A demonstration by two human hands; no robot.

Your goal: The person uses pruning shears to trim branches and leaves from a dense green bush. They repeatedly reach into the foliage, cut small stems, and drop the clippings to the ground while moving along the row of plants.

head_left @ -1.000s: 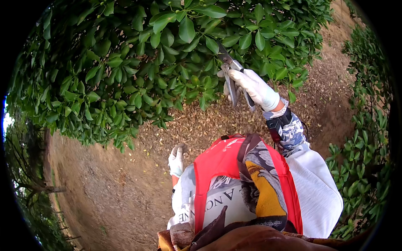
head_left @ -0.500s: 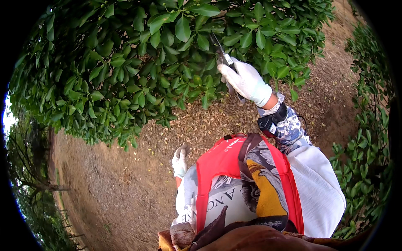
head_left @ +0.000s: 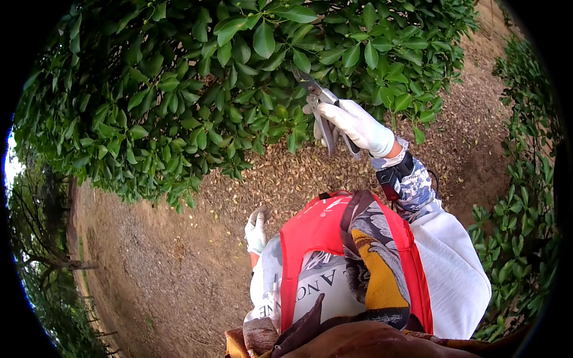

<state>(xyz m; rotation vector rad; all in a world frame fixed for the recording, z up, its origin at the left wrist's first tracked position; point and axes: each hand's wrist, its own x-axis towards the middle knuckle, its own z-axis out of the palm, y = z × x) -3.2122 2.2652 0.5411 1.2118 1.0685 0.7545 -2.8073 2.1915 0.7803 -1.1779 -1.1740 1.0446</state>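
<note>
A broad bush of glossy dark-green leaves (head_left: pixel 179 101) filled the far and left part of the scene, its branches hanging over brown, leaf-littered bare ground (head_left: pixel 149 268). A lower green hedge (head_left: pixel 519 238) ran along the right edge. Near the bottom lay the person's own torso, in a red vest with a patterned scarf (head_left: pixel 352 256) over a white long-sleeved shirt.

The right hand (head_left: pixel 358 124), in a white glove, was raised into the bush's near fringe, its fingers wrapped firmly around the handles of a pair of grey metal pruning shears (head_left: pixel 319 104). The blades pointed up and to the far left among the leaves; whether they were parted or closed could not be told.

The left hand (head_left: pixel 256 230), also white-gloved, hung low beside the body over the ground, loosely curled and holding nothing visible.

The work appeared to be at the trimming stage, blades placed at a twig. The next cut would likely need the blades seated squarely around the stem before squeezing.
</note>
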